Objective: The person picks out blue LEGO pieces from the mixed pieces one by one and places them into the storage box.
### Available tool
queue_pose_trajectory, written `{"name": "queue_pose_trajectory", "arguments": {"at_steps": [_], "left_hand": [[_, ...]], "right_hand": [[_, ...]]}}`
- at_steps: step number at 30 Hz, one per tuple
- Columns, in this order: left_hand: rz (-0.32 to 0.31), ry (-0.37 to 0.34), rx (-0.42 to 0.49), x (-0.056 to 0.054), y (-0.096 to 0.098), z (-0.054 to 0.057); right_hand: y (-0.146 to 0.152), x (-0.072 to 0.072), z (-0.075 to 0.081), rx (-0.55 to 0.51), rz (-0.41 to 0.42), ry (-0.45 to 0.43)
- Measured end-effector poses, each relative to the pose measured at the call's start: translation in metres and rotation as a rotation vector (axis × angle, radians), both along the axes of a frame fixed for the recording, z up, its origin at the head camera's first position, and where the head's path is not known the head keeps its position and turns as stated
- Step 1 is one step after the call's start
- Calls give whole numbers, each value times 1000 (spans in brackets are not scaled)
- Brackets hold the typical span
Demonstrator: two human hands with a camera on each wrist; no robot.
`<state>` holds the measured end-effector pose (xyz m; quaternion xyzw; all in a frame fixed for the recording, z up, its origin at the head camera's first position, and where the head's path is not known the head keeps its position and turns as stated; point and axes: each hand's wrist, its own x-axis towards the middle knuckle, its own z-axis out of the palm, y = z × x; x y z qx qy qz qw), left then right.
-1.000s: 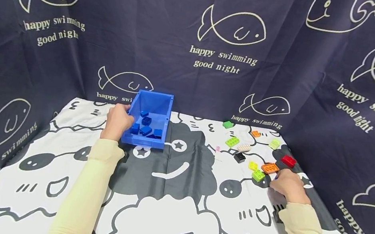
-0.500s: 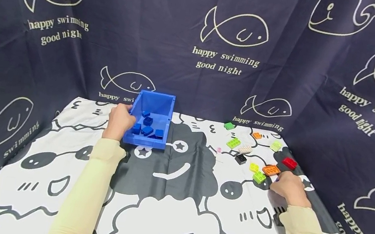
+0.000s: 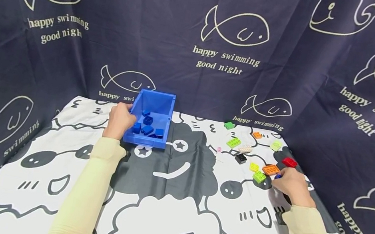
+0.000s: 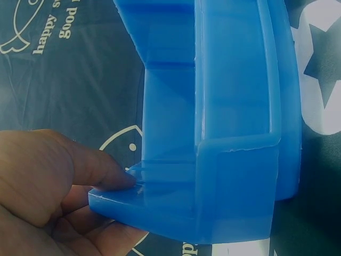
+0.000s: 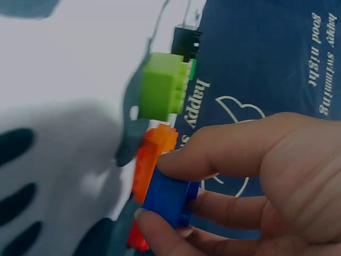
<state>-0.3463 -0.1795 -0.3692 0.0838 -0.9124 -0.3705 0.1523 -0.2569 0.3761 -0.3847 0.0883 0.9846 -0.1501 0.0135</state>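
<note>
My left hand (image 3: 120,120) grips the left wall of a blue plastic bin (image 3: 149,143), thumb inside and fingers outside, as the left wrist view shows. Several blue bricks (image 3: 148,120) lie in the bin. On the right side of the table, my right hand (image 3: 294,185) pinches a blue toy brick (image 5: 168,196) between thumb and fingers. Just beyond that hand are an orange brick (image 3: 270,169) and a red brick (image 3: 290,162). A lime green brick (image 3: 259,177) lies to its left, beside a yellow brick (image 3: 254,167).
More loose bricks lie farther back on the right: a black one (image 3: 240,158), a white one (image 3: 245,149), a green one (image 3: 229,125) and a small orange one (image 3: 256,135). A dark fish-print curtain (image 3: 213,88) stands behind the patterned tablecloth (image 3: 173,212).
My right hand has lifted and shifted slightly to the right, so more of the blue brick shows in its fingers. The left hand keeps its hold on the bin.
</note>
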Motion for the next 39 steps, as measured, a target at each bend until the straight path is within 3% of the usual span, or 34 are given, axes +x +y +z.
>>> {"name": "queue_pose_trajectory", "arguments": {"at_steps": [11, 22, 31, 39], "left_hand": [[6, -9, -4, -1, -1, -2], [7, -3, -8, -2, -4, -1], [8, -19, 5, 0, -3, 0], [12, -28, 3, -1, 0, -1]], "right_hand": [[-15, -9, 25, -43, 1, 59], [-38, -30, 46, 6, 106, 164], [-86, -45, 68, -8, 196, 307], [-131, -56, 82, -42, 276, 347]]}}
